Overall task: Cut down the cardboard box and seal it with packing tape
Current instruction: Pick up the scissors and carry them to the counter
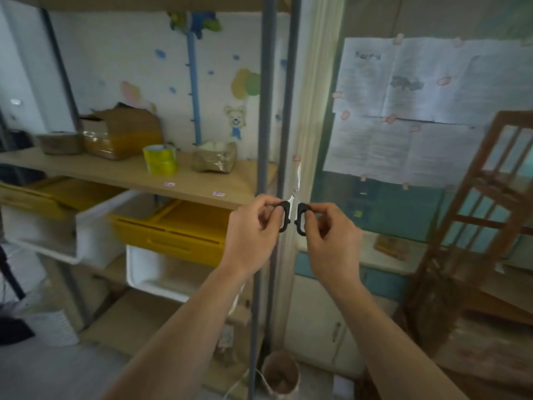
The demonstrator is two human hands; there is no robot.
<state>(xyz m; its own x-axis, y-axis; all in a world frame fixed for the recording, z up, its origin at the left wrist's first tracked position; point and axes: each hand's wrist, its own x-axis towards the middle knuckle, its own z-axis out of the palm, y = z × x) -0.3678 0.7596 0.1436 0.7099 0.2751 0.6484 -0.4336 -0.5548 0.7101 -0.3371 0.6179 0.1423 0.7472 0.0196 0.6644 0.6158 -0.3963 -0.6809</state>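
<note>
Holding scissors [292,209] upright before the shelf [202,186] edge and gray post [265,111]; left hand [253,226] pinches one handle loop, right hand [328,232] the other, both grips closed on them.

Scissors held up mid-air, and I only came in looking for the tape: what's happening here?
A person holds a pair of black-handled metal scissors in front of the grey shelf post, blades pointing up. The left hand grips one handle loop, the right hand the other, with the loops slightly apart. On the pale wooden shelf behind, a yellow roll of packing tape and a torn brown cardboard box stand untouched.
</note>
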